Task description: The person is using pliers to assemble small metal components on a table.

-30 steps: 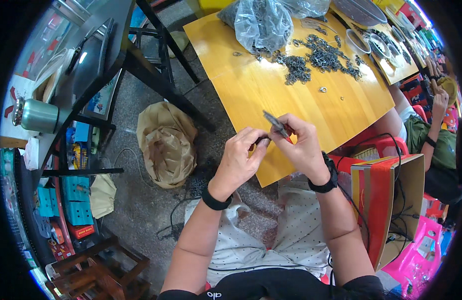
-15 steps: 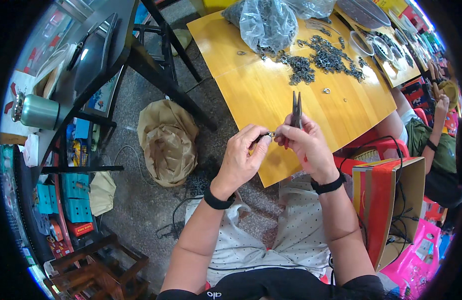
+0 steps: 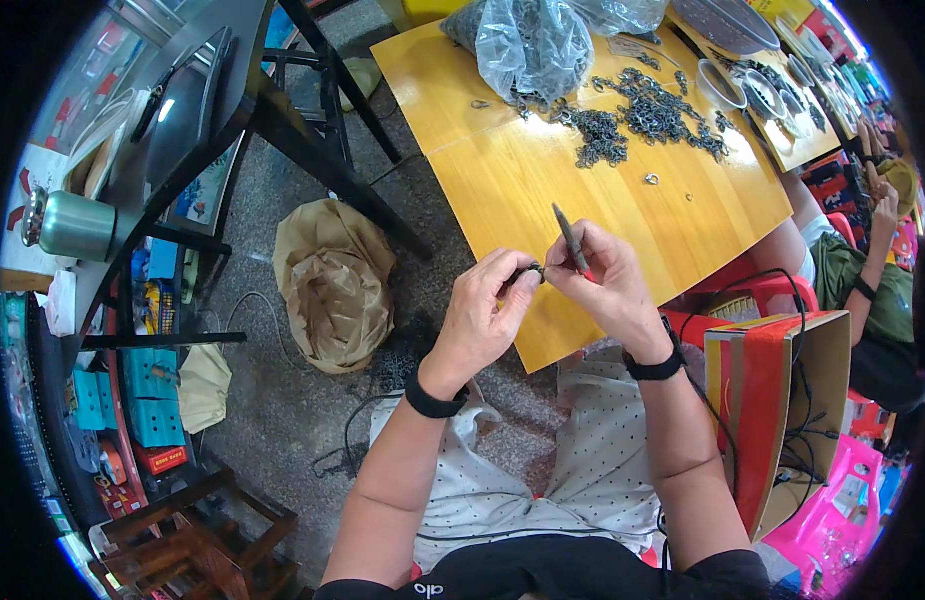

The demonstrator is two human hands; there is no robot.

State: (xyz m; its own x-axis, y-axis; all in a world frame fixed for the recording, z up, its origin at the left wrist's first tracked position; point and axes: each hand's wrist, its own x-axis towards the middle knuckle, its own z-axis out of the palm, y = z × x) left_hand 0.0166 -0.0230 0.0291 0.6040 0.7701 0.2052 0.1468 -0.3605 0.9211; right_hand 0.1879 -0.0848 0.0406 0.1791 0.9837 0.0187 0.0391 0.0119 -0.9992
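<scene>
My left hand [image 3: 487, 312] is closed in a pinch on a small dark metal piece [image 3: 534, 271], mostly covered by the fingers. Close beside it, my right hand [image 3: 610, 285] grips needle-nose pliers [image 3: 572, 240] with red handles, their dark jaws angled up and to the left. The right fingertips meet the left ones at the metal piece. Both hands are above the near corner of a yellow wooden table [image 3: 502, 185]. Farther back lies a pile of dark metal clasps [image 3: 657, 108]. A lone silvery clasp [image 3: 651, 179] and a tiny ring [image 3: 688, 197] lie nearer.
Clear plastic bags [image 3: 535, 50] of metal parts stand at the table's far side, with plastic bowls [image 3: 722, 85] to the right. A brown sack [image 3: 337, 290] sits on the floor at left. An open cardboard box [image 3: 762, 420] holds cables beside my right arm. Another person sits at right.
The pliers have tipped from upright to leaning left in my right hand, whose fingers have shifted toward the metal piece. My left hand stays nearly still.
</scene>
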